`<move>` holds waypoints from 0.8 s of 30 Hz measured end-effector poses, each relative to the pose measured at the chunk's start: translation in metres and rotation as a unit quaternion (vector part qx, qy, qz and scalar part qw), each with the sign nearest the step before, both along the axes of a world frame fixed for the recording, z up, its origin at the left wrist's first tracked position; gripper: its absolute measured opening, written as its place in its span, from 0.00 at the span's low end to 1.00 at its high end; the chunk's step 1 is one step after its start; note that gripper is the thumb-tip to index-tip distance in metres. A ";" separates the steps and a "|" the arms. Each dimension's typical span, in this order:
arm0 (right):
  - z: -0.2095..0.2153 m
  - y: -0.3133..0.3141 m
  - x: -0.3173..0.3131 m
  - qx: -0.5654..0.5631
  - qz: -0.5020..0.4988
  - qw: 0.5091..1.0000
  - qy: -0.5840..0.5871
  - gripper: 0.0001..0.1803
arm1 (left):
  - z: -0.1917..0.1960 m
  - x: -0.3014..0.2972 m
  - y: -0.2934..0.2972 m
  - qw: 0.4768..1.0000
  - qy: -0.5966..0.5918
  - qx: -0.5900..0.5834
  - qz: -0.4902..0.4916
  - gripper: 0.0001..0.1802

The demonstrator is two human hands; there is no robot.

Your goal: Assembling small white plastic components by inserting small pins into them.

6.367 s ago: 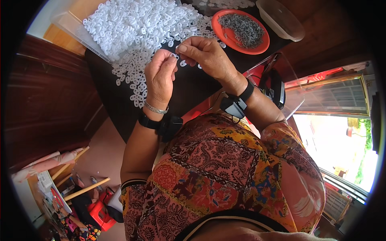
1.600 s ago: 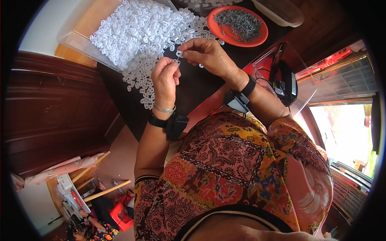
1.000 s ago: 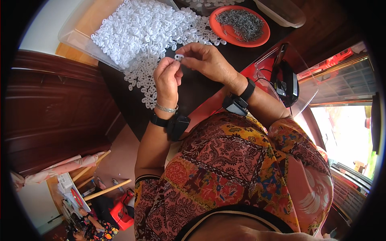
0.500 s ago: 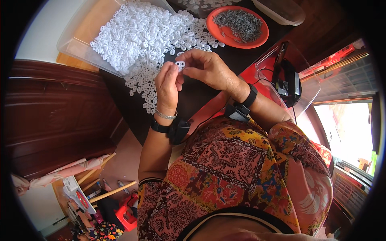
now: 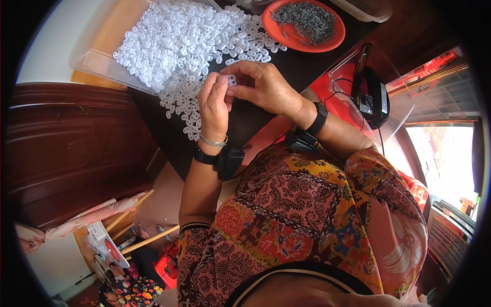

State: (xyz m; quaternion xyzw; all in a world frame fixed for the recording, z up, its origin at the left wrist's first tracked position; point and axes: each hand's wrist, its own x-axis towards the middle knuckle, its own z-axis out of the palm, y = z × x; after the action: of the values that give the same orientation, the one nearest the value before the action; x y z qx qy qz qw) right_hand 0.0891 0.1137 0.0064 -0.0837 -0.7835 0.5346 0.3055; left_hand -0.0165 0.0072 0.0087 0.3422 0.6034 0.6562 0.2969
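Both half-curled hands (image 5: pixel 214 106) (image 5: pixel 270 91) pinch one white piece (image 5: pixel 232 80).

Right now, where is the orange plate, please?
In the head view, the orange plate lies at the top edge, right of centre, beyond the right hand, with scattered white pieces close on its left.

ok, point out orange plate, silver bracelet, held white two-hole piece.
Orange plate (image 5: pixel 276 37), head view: bare lower-left part.
Silver bracelet (image 5: pixel 213 143), head view: band's middle.
White two-hole piece (image 5: pixel 232 80), head view: exposed face.
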 end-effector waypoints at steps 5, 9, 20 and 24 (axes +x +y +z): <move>0.000 0.001 0.001 0.057 -0.026 0.997 0.037 0.17 | 0.004 0.001 0.000 1.000 -0.009 0.013 0.009 0.14; -0.001 0.002 0.003 0.052 -0.012 0.997 0.051 0.18 | 0.006 0.001 -0.002 1.000 -0.011 0.014 -0.005 0.14; 0.006 0.012 0.011 0.070 0.035 0.996 0.042 0.17 | 0.003 0.002 -0.005 0.999 -0.021 0.010 -0.045 0.13; 0.006 0.009 0.013 0.067 0.027 0.996 0.054 0.17 | 0.003 0.004 -0.005 0.999 0.022 0.016 -0.046 0.13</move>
State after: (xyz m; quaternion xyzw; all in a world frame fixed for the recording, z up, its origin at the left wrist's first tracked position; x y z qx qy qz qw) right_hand 0.1017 0.1231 0.0123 -0.0133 -0.8023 0.4922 0.3375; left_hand -0.0127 0.0019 0.0121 0.3886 0.5827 0.6440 0.3080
